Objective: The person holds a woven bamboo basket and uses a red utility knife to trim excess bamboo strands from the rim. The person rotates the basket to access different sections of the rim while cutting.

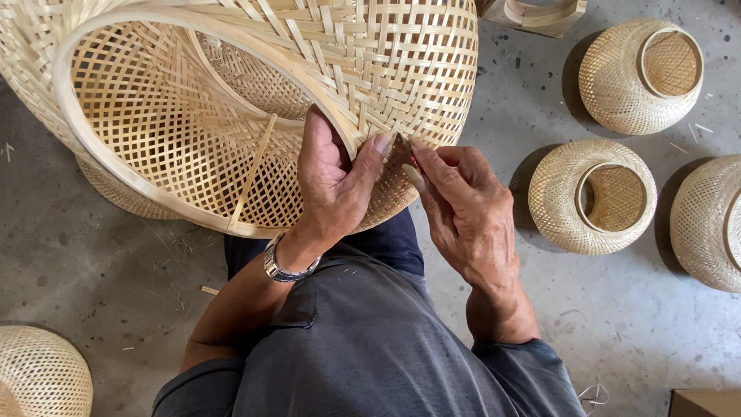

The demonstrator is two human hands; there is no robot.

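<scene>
The small dark tool (403, 148) pinched between my fingertips is mostly covered by them, so I cannot tell what it is; only a brownish blade-like bit and a speck of red show. The big woven bamboo basket (231, 93) runs off the top and left edges, its open mouth facing me, with one thin bamboo strip (251, 174) standing across the inside and nothing else in it. My left hand (332, 181) is curled over the basket's rim, thumb pressed on the outer weave, fingers hidden inside. My right hand (463, 208) is nearly closed, thumb and forefinger nipping the tool against the weave just beside my left thumb. Beyond my right knuckles, three smaller baskets (593, 197) sit on the concrete floor (93, 247), one cut off
</scene>
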